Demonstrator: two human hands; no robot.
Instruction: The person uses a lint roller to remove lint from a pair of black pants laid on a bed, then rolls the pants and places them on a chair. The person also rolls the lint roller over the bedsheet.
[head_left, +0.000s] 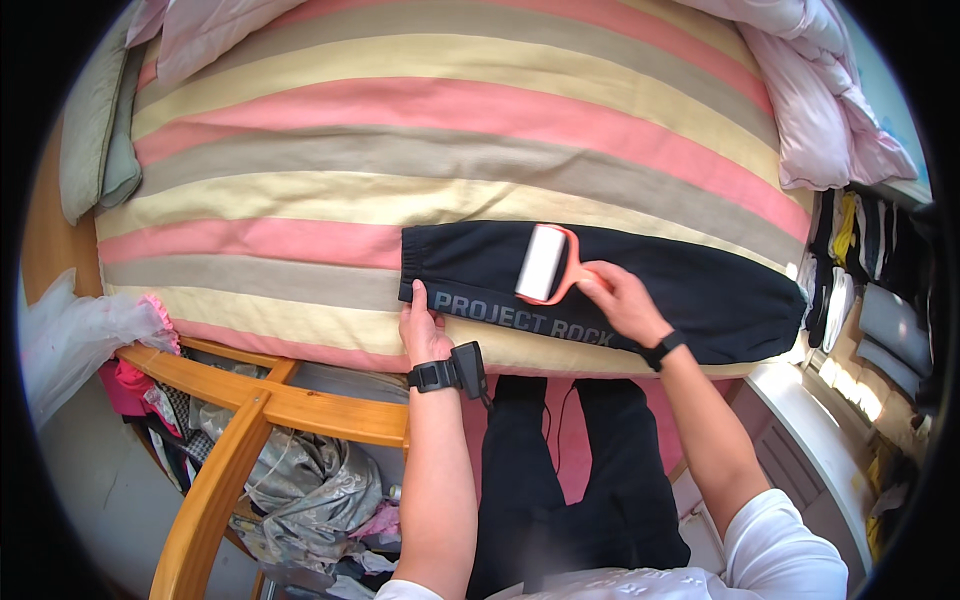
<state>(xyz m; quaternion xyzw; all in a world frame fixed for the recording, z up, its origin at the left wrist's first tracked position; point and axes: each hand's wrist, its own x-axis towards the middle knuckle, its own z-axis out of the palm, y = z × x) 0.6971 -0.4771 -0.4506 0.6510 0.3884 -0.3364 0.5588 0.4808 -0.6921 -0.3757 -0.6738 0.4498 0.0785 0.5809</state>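
Black trousers (675, 277), folded lengthwise with printed lettering along the near edge, lie across the near side of a striped bedspread (300, 195). My right hand (622, 304) is closed around the orange handle of a lint roller (541, 264), whose white roll rests on or just over the dark cloth. At the elastic cuff on the left end, my left hand (426, 324) grips the near edge, thumb on top and fingers partly hidden beneath. A strapped device is on my left wrist and a black band on my right.
A wooden frame (330, 414) stands at lower left, with crumpled fabrics (315, 480) below it. Pink quilts (814, 112) lie at the far corners, and cushions (94, 127) at the left. Folded clothes (892, 326) are stacked at right, beyond a white cabinet (802, 420).
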